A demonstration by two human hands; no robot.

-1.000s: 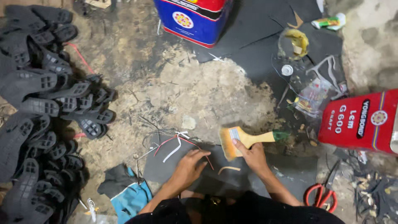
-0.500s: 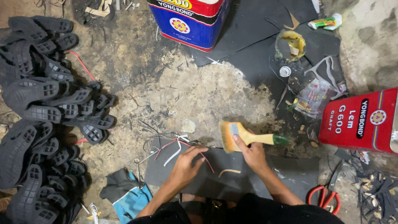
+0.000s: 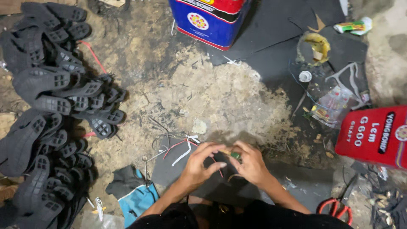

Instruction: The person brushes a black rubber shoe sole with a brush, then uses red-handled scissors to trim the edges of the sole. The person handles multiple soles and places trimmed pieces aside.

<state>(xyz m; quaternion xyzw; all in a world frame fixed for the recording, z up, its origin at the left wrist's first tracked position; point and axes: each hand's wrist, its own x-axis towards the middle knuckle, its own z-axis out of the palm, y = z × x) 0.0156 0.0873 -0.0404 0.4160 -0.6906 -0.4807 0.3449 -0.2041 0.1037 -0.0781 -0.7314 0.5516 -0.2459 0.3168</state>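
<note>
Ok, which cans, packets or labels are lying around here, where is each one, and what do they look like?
Blue tin: top centre, boxy, blue sides, red top, round flower-like emblem.
Red tin: right edge, lying flat, rectangular, red with white and black lettering.
Small packet: top right, crumpled, green, yellow and white.
Clear plastic bag: left of the red tin, crinkled, colourful bits inside.
No screens or signs.
</note>
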